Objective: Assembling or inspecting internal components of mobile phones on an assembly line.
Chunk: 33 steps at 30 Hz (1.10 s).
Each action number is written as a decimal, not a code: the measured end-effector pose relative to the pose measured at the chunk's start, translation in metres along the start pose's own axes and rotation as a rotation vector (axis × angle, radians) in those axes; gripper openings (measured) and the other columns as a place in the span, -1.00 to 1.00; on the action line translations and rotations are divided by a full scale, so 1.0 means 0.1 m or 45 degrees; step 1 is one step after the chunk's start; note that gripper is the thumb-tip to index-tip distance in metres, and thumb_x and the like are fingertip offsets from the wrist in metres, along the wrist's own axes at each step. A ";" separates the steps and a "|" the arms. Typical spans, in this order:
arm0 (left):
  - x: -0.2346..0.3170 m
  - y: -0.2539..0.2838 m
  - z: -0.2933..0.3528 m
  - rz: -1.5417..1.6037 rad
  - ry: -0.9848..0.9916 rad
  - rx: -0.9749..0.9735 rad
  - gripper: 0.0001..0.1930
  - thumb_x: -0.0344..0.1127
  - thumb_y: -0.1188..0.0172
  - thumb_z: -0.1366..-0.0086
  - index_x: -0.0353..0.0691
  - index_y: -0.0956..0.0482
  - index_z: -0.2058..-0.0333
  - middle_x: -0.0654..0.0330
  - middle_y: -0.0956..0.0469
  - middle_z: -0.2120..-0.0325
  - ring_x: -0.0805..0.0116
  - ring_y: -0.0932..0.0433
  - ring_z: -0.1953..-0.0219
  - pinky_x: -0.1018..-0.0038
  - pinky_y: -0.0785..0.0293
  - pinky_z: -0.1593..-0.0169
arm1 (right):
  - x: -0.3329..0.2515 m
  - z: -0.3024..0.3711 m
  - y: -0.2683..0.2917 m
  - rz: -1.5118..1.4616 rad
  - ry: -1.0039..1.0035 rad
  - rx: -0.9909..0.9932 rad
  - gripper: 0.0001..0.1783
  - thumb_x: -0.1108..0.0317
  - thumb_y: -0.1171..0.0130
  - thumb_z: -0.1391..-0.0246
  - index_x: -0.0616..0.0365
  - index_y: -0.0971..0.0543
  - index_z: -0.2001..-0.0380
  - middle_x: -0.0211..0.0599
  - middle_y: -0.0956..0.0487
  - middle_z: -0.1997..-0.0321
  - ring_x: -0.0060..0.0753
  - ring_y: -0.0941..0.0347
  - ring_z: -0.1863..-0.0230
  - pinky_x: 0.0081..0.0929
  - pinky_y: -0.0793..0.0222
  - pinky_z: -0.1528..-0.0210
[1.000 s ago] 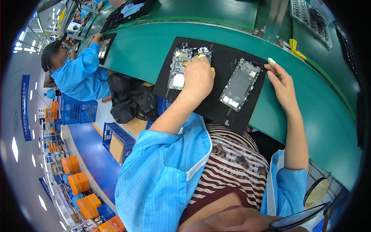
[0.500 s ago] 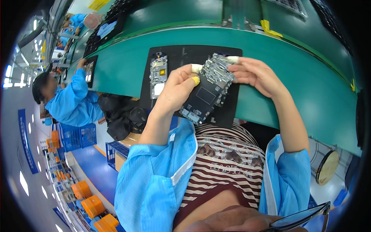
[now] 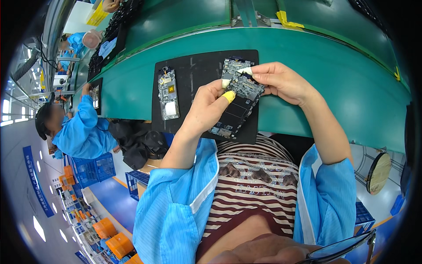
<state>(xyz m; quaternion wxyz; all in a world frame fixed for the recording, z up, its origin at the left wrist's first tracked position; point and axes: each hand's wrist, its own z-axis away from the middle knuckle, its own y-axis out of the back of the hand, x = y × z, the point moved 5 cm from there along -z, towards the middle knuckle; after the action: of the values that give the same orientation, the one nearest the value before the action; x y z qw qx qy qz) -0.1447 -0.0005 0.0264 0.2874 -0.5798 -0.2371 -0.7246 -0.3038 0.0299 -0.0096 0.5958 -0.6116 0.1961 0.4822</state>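
My left hand (image 3: 203,105) is closed on the left edge of an opened phone (image 3: 237,109) with exposed circuitry at its upper end and a black lower part. A yellow finger cot covers its thumb, a white one its forefinger. My right hand (image 3: 285,82), also wearing a white finger cot, pinches the phone's upper right end, where a small dark piece shows between the fingers. Behind and partly under this phone, the upper end of another opened phone (image 3: 232,65) shows. Left of my hands a further opened phone (image 3: 168,94) lies on the black mat (image 3: 195,64).
The mat lies on a green workbench (image 3: 303,123). Yellow tape (image 3: 288,21) marks the rail behind it. To the left, a co-worker in a blue coat (image 3: 81,134) sits at the bench, near a black bag (image 3: 136,143) and a blue crate (image 3: 92,169). A round stool (image 3: 379,174) stands at right.
The held phone has been lowered and turned more upright, revealing the other phone behind it. My right hand has gone from spread fingers to a pinch at its upper end. The view has shifted slightly.
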 end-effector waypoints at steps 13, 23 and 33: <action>-0.03 0.05 0.04 0.006 -0.022 0.099 -0.76 -0.54 0.10 -0.22 -0.41 -0.48 0.17 0.31 -0.53 0.39 0.73 -0.34 0.41 0.74 -0.26 0.36 | -0.04 -0.01 0.07 0.058 0.080 0.082 -0.65 0.39 -0.07 -0.11 0.30 -0.46 0.03 -0.33 -0.56 0.22 -0.65 -0.47 0.24 -0.64 -0.44 0.15; -0.06 0.07 0.03 -0.194 -0.114 0.208 -0.85 -0.53 0.06 -0.20 -0.38 -0.48 0.29 0.43 -0.41 0.59 0.77 -0.17 0.58 0.70 -0.07 0.56 | -0.04 -0.02 0.04 0.130 0.118 0.069 -0.65 0.38 -0.06 -0.13 0.24 -0.46 0.01 -0.43 -0.55 0.24 -0.74 -0.42 0.27 -0.72 -0.39 0.19; -0.06 0.07 0.02 -0.287 -0.183 0.288 -0.92 -0.52 0.02 -0.20 -0.36 -0.46 0.39 0.45 -0.32 0.69 0.76 -0.12 0.62 0.66 -0.03 0.61 | -0.04 -0.04 0.03 0.168 0.206 0.047 -0.63 0.38 -0.04 -0.14 0.26 -0.43 -0.02 -0.37 -0.55 0.19 -0.70 -0.44 0.23 -0.68 -0.39 0.14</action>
<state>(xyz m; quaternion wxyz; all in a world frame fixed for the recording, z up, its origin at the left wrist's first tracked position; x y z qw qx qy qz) -0.1375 -0.0030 0.0209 0.2499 -0.5638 -0.4005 -0.6777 -0.3066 0.0243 -0.0091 0.5563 -0.6232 0.2921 0.4656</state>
